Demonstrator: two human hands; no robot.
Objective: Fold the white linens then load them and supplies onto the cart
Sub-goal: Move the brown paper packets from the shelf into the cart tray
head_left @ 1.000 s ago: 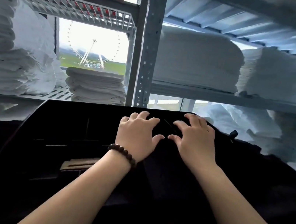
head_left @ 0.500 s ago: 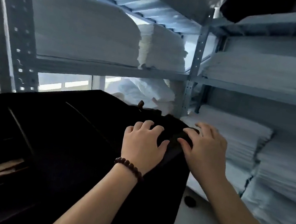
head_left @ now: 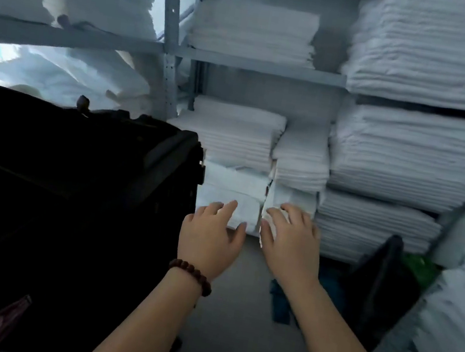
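Left hand [head_left: 211, 235] and right hand [head_left: 291, 241], fingers spread, empty, just before flat-stacked white linens [head_left: 232, 189], folded edges outward.

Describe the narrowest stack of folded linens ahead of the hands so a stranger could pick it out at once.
Face the grey shelving upright in the corner and look to the lower level right of the black cart. Above the right hand sits the narrow stack: it is squeezed between a wider stack on its left and a far bigger stack on its right.
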